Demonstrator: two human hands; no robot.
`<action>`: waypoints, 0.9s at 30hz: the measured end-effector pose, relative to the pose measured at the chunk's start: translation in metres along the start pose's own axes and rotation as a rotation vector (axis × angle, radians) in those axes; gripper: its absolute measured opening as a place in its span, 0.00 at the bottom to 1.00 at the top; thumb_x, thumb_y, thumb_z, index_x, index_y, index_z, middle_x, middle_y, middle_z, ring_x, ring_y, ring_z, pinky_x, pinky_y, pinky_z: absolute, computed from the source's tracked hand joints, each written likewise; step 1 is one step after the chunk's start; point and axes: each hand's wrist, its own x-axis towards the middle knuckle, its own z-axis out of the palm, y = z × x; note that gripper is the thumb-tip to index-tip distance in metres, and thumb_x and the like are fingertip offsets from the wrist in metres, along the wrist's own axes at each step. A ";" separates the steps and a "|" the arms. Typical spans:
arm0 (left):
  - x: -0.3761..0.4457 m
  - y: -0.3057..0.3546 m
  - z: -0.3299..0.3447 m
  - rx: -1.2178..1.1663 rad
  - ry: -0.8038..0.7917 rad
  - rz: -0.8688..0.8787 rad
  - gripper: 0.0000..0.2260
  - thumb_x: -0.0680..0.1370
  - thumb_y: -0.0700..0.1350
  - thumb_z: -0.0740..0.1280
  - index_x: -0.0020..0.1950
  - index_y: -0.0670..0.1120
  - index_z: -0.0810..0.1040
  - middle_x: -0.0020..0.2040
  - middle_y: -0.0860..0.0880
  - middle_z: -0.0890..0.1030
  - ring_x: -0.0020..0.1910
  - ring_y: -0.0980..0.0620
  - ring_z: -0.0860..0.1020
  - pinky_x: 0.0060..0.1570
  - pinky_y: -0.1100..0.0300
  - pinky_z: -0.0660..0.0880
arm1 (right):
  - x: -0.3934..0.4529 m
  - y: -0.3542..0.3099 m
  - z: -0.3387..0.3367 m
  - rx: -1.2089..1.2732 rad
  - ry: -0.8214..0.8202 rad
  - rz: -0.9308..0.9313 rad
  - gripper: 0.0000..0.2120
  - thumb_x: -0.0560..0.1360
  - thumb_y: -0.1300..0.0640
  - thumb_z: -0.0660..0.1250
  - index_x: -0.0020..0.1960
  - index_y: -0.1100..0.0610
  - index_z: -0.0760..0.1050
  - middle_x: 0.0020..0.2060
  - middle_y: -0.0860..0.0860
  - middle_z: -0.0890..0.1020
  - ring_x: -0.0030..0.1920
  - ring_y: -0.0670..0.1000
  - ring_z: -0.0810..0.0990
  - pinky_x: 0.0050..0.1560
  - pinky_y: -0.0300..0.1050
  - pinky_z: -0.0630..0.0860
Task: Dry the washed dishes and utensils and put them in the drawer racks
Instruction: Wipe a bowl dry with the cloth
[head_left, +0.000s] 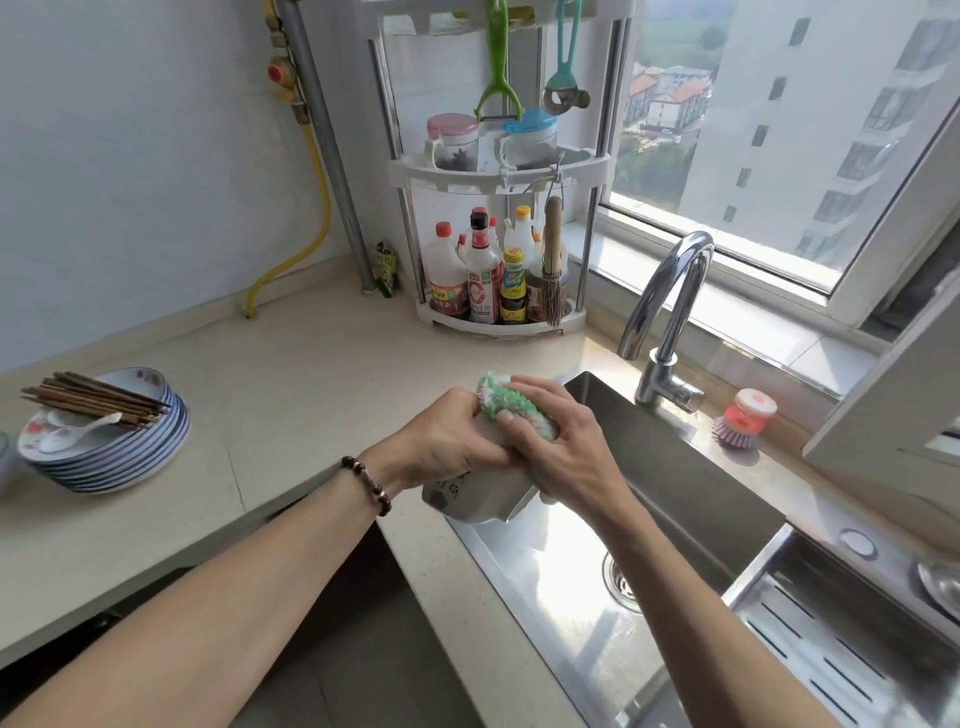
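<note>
Over the sink's left rim, both hands work on a grey cleaver blade (478, 499) that points down. My left hand (447, 441) grips its upper part; the handle is hidden. My right hand (566, 447) holds a green and white cloth (498, 400) curled against the blade. On the counter at far left stands a stack of blue-rimmed plates (130, 457). Several brown chopsticks (93, 400) and a white spoon (72, 434) lie on top of the stack.
The steel sink (675, 467) with a drain lies below the hands, and a slotted steel tray (831, 649) sits at its right. A chrome faucet (670, 312) and a pink dish brush (743, 421) stand behind. A corner rack (498, 171) holds bottles.
</note>
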 end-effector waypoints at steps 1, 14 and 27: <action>0.000 -0.001 0.000 -0.001 -0.009 -0.002 0.13 0.70 0.34 0.77 0.53 0.43 0.83 0.47 0.46 0.86 0.48 0.47 0.85 0.45 0.58 0.80 | -0.001 0.000 -0.002 0.024 -0.018 0.017 0.16 0.77 0.50 0.70 0.64 0.52 0.81 0.66 0.44 0.75 0.62 0.37 0.74 0.58 0.37 0.74; -0.002 0.002 0.008 0.053 0.062 0.004 0.13 0.69 0.37 0.79 0.48 0.32 0.82 0.46 0.36 0.84 0.41 0.45 0.83 0.42 0.53 0.80 | 0.006 -0.002 0.005 0.095 0.162 0.088 0.13 0.79 0.53 0.61 0.61 0.51 0.79 0.50 0.45 0.80 0.48 0.44 0.80 0.48 0.38 0.76; 0.000 0.017 0.007 0.164 0.055 0.021 0.05 0.71 0.36 0.77 0.44 0.39 0.83 0.40 0.46 0.85 0.39 0.48 0.84 0.38 0.58 0.80 | -0.001 0.008 0.019 0.212 0.179 0.064 0.22 0.74 0.44 0.64 0.65 0.51 0.76 0.56 0.52 0.80 0.54 0.52 0.80 0.54 0.50 0.80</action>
